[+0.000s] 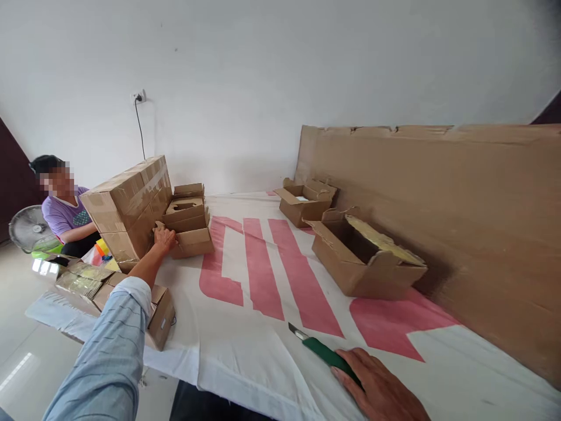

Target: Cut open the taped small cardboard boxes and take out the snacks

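My right hand [379, 383] lies low on the table with its fingers closed over a green utility knife [326, 354]. The knife's blade is out and points away to the left. Stretched far forward, my left hand [164, 237] grips the near left edge of an open cardboard box [191, 242], its fingers curled and partly hidden. Behind that box sits another small open box [186, 204] with a cut-out in its top. A stack of taped cartons [131, 204] stands just left of my left hand. Under my left forearm is a closed carton [162, 318].
Two open boxes, a larger one [350, 263] and a smaller one [302, 204], stand before a big cardboard sheet [429, 193] at the right. A white cloth with red print [267, 269] covers the table. A person [65, 204] sits at left near a fan [33, 229].
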A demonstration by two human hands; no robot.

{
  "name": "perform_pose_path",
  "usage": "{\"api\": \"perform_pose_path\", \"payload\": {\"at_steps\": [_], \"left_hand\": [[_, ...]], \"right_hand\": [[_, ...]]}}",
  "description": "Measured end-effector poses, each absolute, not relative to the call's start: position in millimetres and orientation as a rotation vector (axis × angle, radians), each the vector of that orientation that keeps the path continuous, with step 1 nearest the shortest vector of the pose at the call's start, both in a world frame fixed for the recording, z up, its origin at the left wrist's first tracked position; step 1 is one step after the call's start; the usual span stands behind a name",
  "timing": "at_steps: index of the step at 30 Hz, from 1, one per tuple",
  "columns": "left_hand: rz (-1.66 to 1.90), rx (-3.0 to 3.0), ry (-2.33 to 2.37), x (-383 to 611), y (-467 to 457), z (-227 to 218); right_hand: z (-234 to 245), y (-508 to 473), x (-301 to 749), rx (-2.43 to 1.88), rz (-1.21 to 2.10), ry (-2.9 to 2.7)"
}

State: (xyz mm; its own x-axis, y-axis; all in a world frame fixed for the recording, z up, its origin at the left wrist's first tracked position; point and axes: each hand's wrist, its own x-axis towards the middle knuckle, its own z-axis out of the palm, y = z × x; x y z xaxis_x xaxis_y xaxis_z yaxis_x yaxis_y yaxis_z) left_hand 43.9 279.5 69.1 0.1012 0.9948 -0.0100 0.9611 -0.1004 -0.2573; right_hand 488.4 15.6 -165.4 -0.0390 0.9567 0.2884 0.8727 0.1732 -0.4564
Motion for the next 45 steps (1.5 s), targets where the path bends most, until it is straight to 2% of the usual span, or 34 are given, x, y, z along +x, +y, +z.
{"api": "perform_pose_path", "payload": {"at_steps": [5, 10, 15, 22, 27, 30, 39, 45], "left_hand": [[0.247, -2.384, -1.911, 22.4, 257.4, 91.6], [0.367, -2.664, -1.840, -34.8, 188.3, 116.9], [0.581, -2.725, -1.813, -76.3, 118.7, 96.0], [0.375, -2.723, -1.673, -22.6, 81.9, 80.3], [-0.003, -2.715, -1.570, 75.2, 65.9, 48.4], [-0.272, -2.829, -1.494, 98.1, 61.9, 33.7], [-0.957, -2.743, -2.058, 9.1, 48.5, 19.3], [-1.365, -2.701, -2.200, 21.0, 36.0, 0.1]], "right_hand": [[-163.9, 14.8, 489.2, -1.693, 0.212, -1.952], [-159.9, 13.6, 486.1, -1.697, 0.210, -1.963], [-150.1, 13.1, 483.9, -1.730, 0.265, -1.937], [-128.2, 16.8, 473.8, -1.725, 0.555, -1.614], [-90.0, 26.2, 452.7, -1.594, 0.803, -1.425], [-66.3, 25.8, 445.4, -1.497, 0.911, -1.395], [-14.6, 13.1, 444.1, -1.326, 1.029, -1.585], [35.4, 19.2, 408.5, -1.309, 0.982, -1.857]]}}
